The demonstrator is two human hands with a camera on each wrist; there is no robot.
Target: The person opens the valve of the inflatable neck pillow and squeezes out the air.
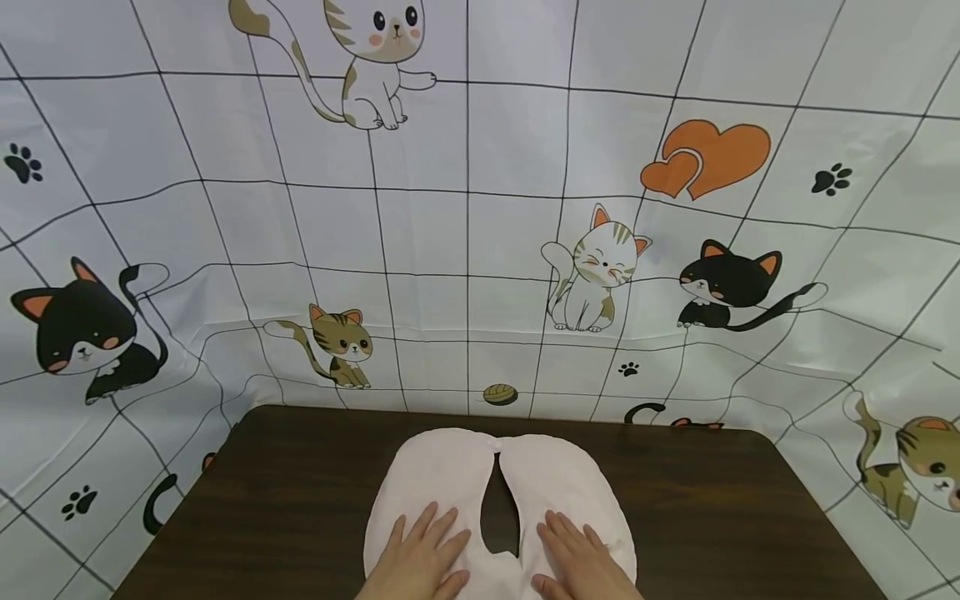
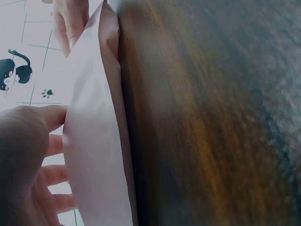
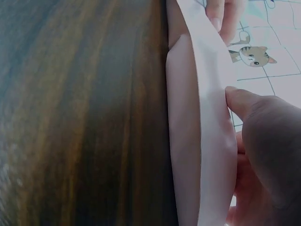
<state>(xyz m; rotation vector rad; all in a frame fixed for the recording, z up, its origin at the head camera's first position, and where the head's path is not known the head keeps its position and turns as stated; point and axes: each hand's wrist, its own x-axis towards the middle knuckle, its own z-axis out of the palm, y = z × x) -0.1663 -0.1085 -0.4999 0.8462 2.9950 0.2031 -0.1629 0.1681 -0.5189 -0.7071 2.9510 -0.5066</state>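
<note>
Head view: we find left hand (image 1: 420, 557) and right hand (image 1: 576, 557) pressing flat, holding nothing, on the pillow (image 1: 457, 475) at the table (image 1: 300, 500) near edge; it may slide off, apparently unsecured.

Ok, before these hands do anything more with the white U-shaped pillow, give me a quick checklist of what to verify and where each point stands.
1. Left hand flat on the pillow's left lobe: ok.
2. Right hand flat on the right lobe: ok.
3. Pillow wholly on the brown table: cannot tell, its near edge is cut off.
4. The two lobe tips meet at the far end: ok.
5. Either hand gripping the fabric: not ok, the fingers lie straight.
6. Table surface around the pillow bare: ok in the head view.
</note>
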